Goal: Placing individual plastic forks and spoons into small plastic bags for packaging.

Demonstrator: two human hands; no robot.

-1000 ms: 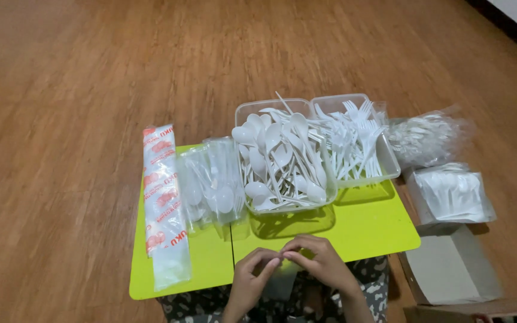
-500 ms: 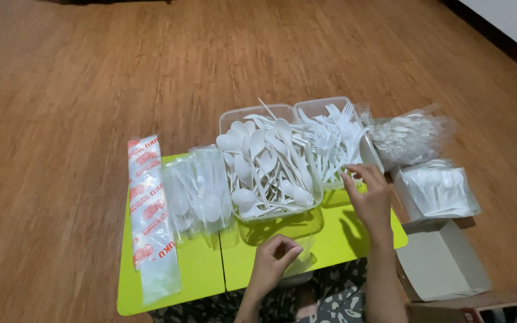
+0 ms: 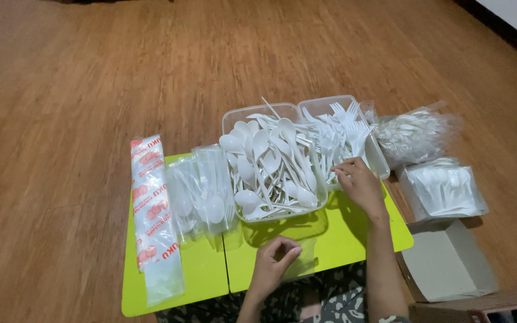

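My right hand reaches over the near rim of a clear tub of white plastic forks, fingertips pinched on a fork at the pile's edge. My left hand rests on the lime-green table close to my body. Its fingers curl on a thin clear plastic sleeve that is hard to make out. Between the hands stands a clear tub heaped with white plastic spoons.
A stack of clear packets holding cutlery lies left of the spoon tub, beside a long sleeve with red print. On the wooden floor at the right are a bag of cutlery, a wrapped white pack and a cardboard box.
Both hands were together at the table's near edge a second ago. My right hand has since moved up and right to the fork tub; my left hand stayed near the edge.
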